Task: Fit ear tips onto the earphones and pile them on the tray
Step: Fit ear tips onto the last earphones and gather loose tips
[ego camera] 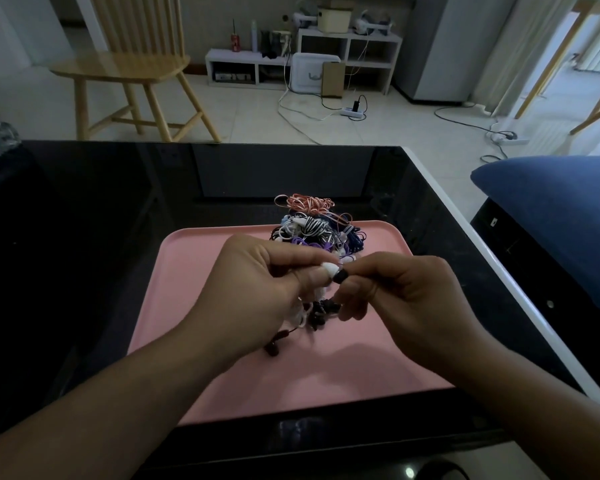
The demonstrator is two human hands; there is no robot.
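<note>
now i hold the white earphone (329, 269) pinched in my left hand (257, 289) and the black ear tip (340, 276) pinched in my right hand (406, 296), above the pink tray (194, 306). align the tip's bore squarely, then push while twisting.

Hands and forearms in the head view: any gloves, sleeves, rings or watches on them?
Both the left hand and the right hand are bare, with no gloves. The forearms are uncovered to the frame edge, so no sleeves show. No watch, ring or bracelet is visible.
</note>
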